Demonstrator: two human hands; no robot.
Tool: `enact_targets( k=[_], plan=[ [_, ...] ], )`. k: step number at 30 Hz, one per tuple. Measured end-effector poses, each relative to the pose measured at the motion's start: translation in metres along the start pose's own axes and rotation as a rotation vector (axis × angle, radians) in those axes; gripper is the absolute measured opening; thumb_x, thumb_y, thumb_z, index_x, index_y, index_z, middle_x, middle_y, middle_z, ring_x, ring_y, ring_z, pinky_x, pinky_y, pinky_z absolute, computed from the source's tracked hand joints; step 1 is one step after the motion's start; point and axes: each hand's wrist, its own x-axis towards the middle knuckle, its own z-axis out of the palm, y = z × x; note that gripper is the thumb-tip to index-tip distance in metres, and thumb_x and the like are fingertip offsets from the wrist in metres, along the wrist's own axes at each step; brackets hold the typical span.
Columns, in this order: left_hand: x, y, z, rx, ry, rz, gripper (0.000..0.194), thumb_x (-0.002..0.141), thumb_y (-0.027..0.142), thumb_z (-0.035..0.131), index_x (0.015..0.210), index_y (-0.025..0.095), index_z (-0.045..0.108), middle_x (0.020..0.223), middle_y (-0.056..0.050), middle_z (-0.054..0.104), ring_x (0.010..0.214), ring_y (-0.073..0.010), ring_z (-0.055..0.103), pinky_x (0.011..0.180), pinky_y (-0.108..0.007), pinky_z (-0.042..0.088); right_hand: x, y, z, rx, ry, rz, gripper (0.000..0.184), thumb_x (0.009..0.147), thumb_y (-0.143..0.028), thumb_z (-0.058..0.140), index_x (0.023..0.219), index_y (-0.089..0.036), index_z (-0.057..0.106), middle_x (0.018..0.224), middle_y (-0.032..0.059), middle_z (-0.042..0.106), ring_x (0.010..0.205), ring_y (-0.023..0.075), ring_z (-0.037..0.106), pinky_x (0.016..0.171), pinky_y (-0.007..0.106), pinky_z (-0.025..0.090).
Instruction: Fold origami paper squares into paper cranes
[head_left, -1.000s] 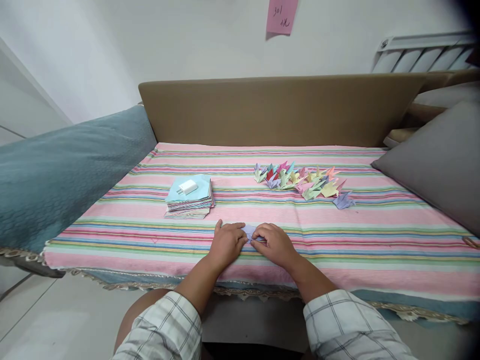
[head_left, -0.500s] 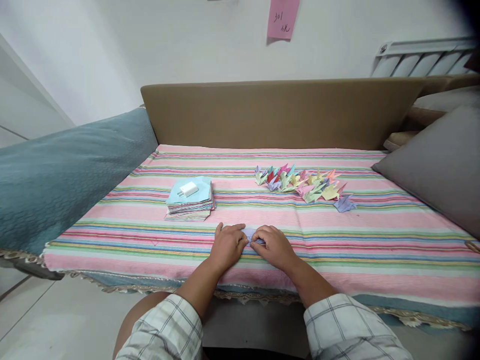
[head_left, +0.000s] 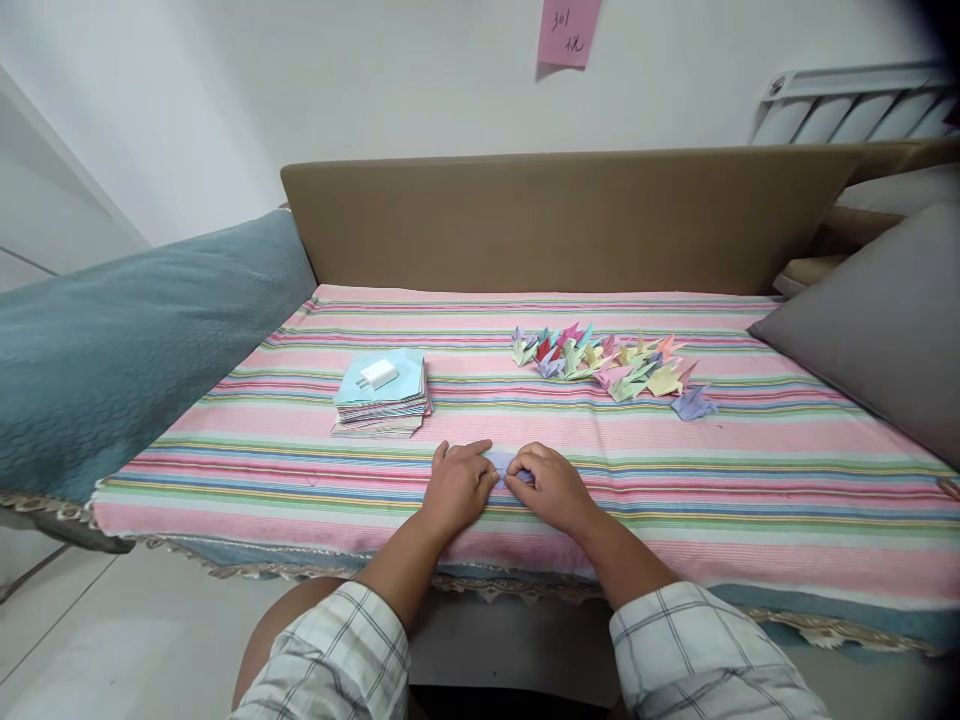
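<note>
A small piece of pale purple origami paper (head_left: 501, 460) lies on the striped cloth, mostly covered by my fingers. My left hand (head_left: 459, 488) pinches its left side between thumb and forefinger, the other fingers resting toward the cloth. From the right, my right hand (head_left: 549, 484) grips the paper with thumb and curled fingers. The two thumbs nearly meet at the near edge. How the paper is folded there is too small to make out. Beyond the right hand sits a group of folded paper cranes (head_left: 630, 375) in several colours.
Left of the cranes stands a stack of square paper (head_left: 382, 405) with a white charger plug (head_left: 377, 374) on top. The striped cloth (head_left: 247, 470) covers the seat. A brown backrest (head_left: 525, 220) closes the far side; a grey cushion (head_left: 885, 330) leans at right.
Both hands keep hold of the purple paper, with only slight finger movement at its near edge. The view has shifted a little.
</note>
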Motion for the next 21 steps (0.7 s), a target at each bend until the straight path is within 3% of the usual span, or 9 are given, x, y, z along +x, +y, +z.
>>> enact_targets(
  k=[10,21],
  plan=[
    [0.0019,0.0002,0.0025,0.086,0.035,0.016,0.022,0.087,0.031,0.047,0.079,0.023,0.066,0.131,-0.002,0.055,0.11,-0.025,0.051,0.103,-0.05,0.03,0.0038,-0.0018,-0.0016,0.009,-0.007,0.028,0.017,0.082,-0.022,0.053,0.069,-0.02,0.063,0.08,0.0023,0.061,0.078,0.0152,0.055,0.073,0.026,0.041],
    [0.0036,0.0057,0.0018,0.06,0.077,-0.029,0.018,0.082,0.029,0.053,0.07,0.022,0.064,0.127,-0.003,0.057,0.114,-0.0266,0.048,0.102,-0.049,0.031,0.0055,-0.0022,0.0012,-0.021,0.023,0.079,0.012,0.078,-0.021,0.055,0.067,-0.02,0.059,0.076,0.0008,0.057,0.074,0.0148,0.053,0.067,0.025,0.038]
  ],
)
